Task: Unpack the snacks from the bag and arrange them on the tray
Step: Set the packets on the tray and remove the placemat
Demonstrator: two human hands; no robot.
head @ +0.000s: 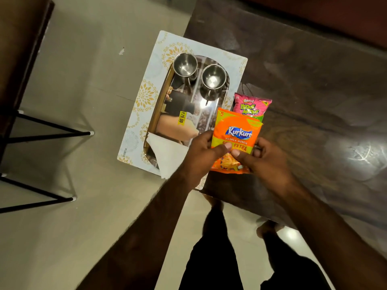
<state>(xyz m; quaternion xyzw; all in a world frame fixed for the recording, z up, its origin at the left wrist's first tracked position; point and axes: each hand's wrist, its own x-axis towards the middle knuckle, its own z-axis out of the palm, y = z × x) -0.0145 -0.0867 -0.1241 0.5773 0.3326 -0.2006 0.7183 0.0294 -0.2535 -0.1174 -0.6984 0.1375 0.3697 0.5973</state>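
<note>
An orange Kurkure snack packet [237, 130] is held upright over the table's near left corner. My left hand [202, 154] grips its left lower edge and my right hand [261, 158] grips its right lower edge, thumbs on the front. Behind it a pink Bingo snack packet [251, 105] lies on the table, partly hidden. To the left a shiny oval steel tray [165, 97] rests on a white patterned box [144, 101]. Two steel cups [185, 64] [213, 77] stand at the tray's far end. A folded white napkin [167, 155] lies at its near end. No bag is visible.
The dark glossy table [293, 80] runs to the right and far side. The patterned box overhangs the table's left edge above a pale tiled floor [83, 59]. A black metal-legged stool [41, 130] stands at the left. My legs and feet show below.
</note>
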